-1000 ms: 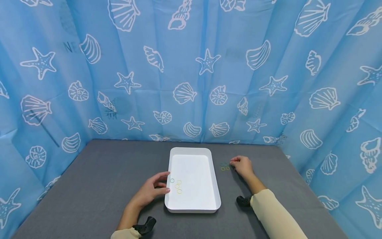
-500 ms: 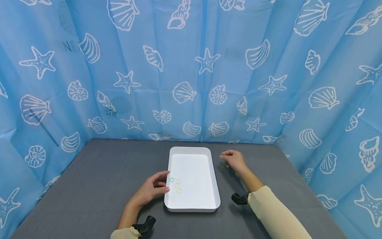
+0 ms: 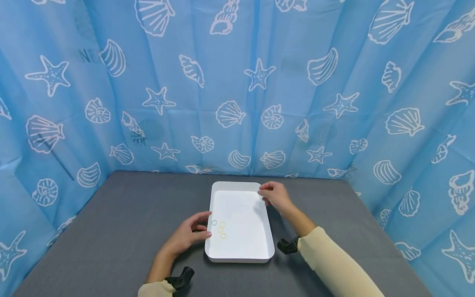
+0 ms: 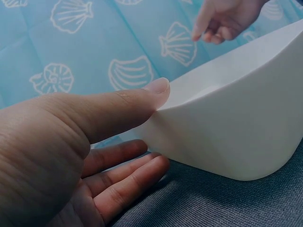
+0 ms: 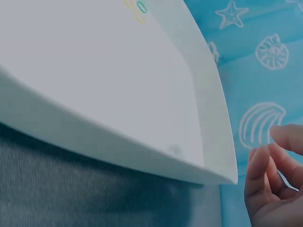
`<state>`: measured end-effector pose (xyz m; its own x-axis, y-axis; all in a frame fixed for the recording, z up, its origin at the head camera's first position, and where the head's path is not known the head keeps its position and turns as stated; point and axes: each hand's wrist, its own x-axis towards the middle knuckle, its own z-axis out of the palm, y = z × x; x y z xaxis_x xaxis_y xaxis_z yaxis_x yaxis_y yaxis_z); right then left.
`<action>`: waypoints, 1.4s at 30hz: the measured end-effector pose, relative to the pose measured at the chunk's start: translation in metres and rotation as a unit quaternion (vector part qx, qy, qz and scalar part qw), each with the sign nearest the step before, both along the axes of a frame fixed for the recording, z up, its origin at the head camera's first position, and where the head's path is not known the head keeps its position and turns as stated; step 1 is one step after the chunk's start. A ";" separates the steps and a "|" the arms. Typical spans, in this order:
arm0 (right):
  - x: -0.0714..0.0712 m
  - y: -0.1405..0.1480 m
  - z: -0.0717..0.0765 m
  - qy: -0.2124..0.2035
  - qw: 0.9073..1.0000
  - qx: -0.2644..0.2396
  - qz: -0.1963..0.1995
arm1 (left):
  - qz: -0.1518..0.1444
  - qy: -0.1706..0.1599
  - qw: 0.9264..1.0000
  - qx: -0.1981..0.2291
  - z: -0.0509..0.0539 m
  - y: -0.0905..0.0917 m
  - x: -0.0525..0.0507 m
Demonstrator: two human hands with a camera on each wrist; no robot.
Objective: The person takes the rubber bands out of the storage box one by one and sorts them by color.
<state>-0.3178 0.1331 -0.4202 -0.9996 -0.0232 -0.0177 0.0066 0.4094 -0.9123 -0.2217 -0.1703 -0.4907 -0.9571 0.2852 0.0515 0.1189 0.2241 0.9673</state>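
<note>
at opposite edges of the white tray point(image 3: 241, 247), hands point(image 3: 189, 231) point(image 3: 276, 196), gray table point(image 3: 122, 222) beyond

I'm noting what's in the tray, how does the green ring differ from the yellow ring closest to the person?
The green ring is blue-green, while the nearest yellow ring is yellow. The green ring sits nearer the left edge of the white tray; the nearest yellow ring lies farther right and closer to its near end. Both are thin loops in that tray.

Left hand point(image 3: 188, 232) low; right hand point(image 3: 276, 196) aloft
</note>
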 end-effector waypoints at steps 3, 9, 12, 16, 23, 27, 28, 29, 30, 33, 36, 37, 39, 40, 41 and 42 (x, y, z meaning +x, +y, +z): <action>0.001 -0.007 -0.001 0.013 1.000 0.020 0.016 | -0.002 0.001 1.000 0.004 0.002 0.001 0.000; 0.003 -0.022 -0.001 0.015 0.995 0.074 0.073 | 0.001 -0.005 1.000 0.003 0.002 0.000 0.001; 0.004 -0.030 -0.001 0.012 0.989 0.097 0.110 | 0.002 -0.008 1.000 0.003 0.001 0.000 0.000; 0.007 -0.039 0.000 0.014 0.977 0.123 0.171 | 0.003 -0.006 1.000 0.001 0.000 0.000 0.000; 0.010 -0.051 -0.001 0.023 0.942 0.172 0.286 | 0.000 -0.008 1.000 0.005 0.001 0.000 0.000; 0.011 -0.056 -0.004 0.016 0.929 0.186 0.321 | 0.000 -0.012 1.000 0.006 0.000 0.000 0.000; 0.011 -0.058 -0.004 0.012 0.927 0.186 0.327 | -0.003 -0.012 1.000 0.007 0.001 0.000 0.000; 0.011 -0.059 -0.005 0.008 0.925 0.186 0.332 | -0.005 -0.011 1.000 0.009 0.001 0.000 0.000; 0.011 -0.060 -0.006 0.002 0.923 0.186 0.337 | -0.006 -0.012 1.000 0.012 0.001 0.000 0.000; 0.009 -0.062 -0.011 0.007 0.915 0.189 0.355 | -0.010 -0.009 1.000 0.021 0.001 0.000 0.000; 0.008 -0.065 -0.015 0.022 0.907 0.193 0.374 | -0.011 -0.007 1.000 0.026 0.000 0.000 0.000; 0.008 -0.066 -0.016 0.027 0.904 0.194 0.379 | -0.011 -0.007 1.000 0.027 0.000 0.000 0.000; 0.007 -0.068 -0.017 0.031 0.901 0.192 0.387 | -0.011 -0.007 1.000 0.027 0.000 0.001 0.000; 0.007 -0.070 -0.018 0.031 0.901 0.192 0.389 | -0.010 -0.007 1.000 0.027 0.000 0.001 0.000; 0.007 -0.071 -0.018 0.032 0.900 0.191 0.390 | -0.009 -0.007 1.000 0.027 0.000 0.001 0.000; 0.008 -0.072 -0.018 0.031 0.901 0.190 0.390 | -0.009 -0.007 1.000 0.026 0.001 0.001 0.000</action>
<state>-0.3102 0.0612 -0.4385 -0.6816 -0.7224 -0.1169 -0.4639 0.5501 -0.6944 -0.2221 -0.1694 -0.4901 -0.9526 0.2994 0.0534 0.1085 0.1707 0.9793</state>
